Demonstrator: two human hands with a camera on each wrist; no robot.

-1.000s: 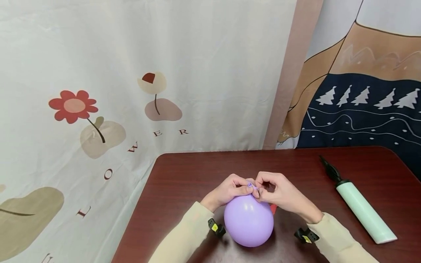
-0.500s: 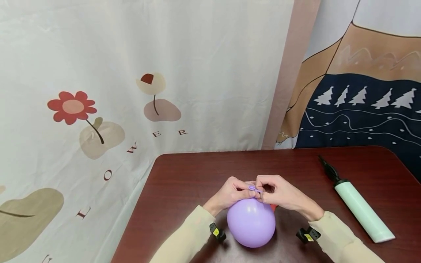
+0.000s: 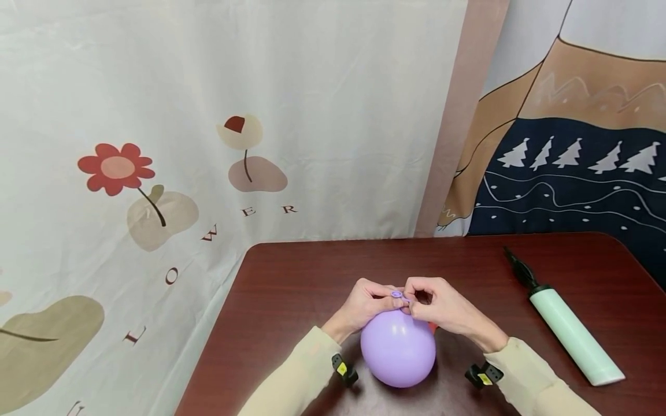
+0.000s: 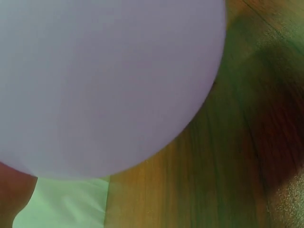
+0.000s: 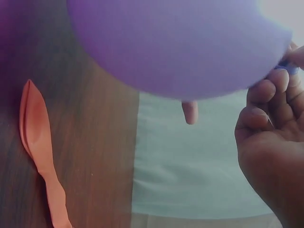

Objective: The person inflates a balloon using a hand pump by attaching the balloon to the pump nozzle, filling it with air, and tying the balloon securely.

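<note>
An inflated purple balloon (image 3: pixel 398 352) hangs below both hands, its neck at the top. My left hand (image 3: pixel 358 309) pinches the neck just under the rolled mouth (image 3: pixel 397 294), which shows as a small ring. From the other side, my right hand (image 3: pixel 444 303) pinches the stretched neck between thumb and fingertips. In the right wrist view, the curled fingers of the right hand (image 5: pixel 270 118) sit at the balloon's edge, with a bit of darker purple neck between them. The balloon (image 4: pixel 104 85) fills most of the left wrist view and hides the left hand's fingers there.
A flat, uninflated orange-red balloon (image 5: pixel 40 133) lies on the dark wooden table (image 3: pixel 291 277), partly hidden behind the purple one in the head view. To the right lies a pale green hand pump (image 3: pixel 574 335) with a black nozzle. Printed curtains (image 3: pixel 338 115) hang behind the table.
Both hands and the purple balloon have shifted slightly right. The rolled mouth has turned a little and the right fingers have moved slightly at the neck. Both hands keep their pinch.
</note>
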